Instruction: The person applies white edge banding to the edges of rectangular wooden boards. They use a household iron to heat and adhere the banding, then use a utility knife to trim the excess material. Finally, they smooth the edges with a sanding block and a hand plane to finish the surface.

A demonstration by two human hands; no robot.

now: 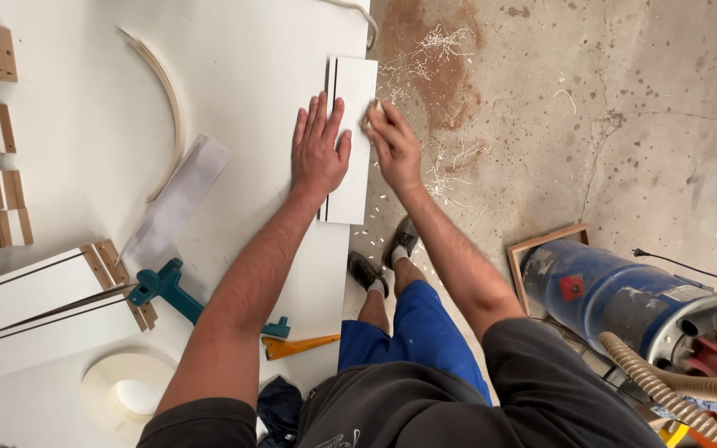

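Note:
A narrow white panel (pixel 357 83) with a dark groove lies at the right edge of the white worktable (pixel 242 66). My left hand (pixel 318 149) presses flat on the panel, fingers spread. My right hand (pixel 391 145) is closed around a small pale object, which it holds against the panel's right edge; the object is mostly hidden by the fingers.
Grooved white boards (pixel 39 307) with brown ends lie at the left. A teal tool (pixel 167 286), an orange tool (pixel 296 346), a tape roll (pixel 126 390) and a curled edging strip (pixel 167 91) rest on the table. A blue drum vacuum (pixel 615 294) with hose (pixel 673 390) stands on the shaving-strewn concrete floor.

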